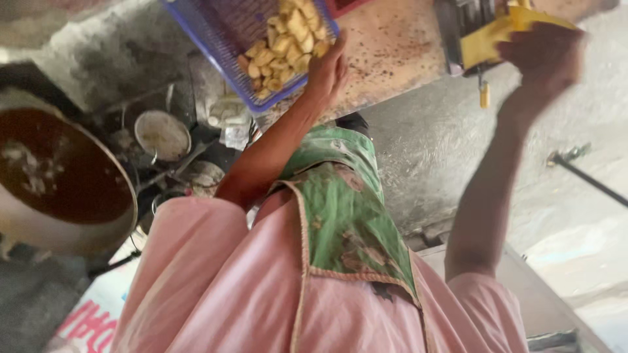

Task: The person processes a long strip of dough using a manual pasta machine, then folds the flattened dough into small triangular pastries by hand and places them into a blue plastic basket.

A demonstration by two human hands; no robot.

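The left hand is clamped on the rim of a blue basket of yellow pieces, steadying it on the speckled desk, while the right hand grips the yellow cutter.

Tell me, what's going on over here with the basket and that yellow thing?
A person in a pink shirt and green apron is looking down over a speckled worktop. Their left hand holds the edge of a blue plastic mesh basket filled with pale yellow cut pieces of food. Their right hand grips a yellow handle on a metal cutting device at the worktop's edge. Off to the side sits a big round pan of dark liquid.
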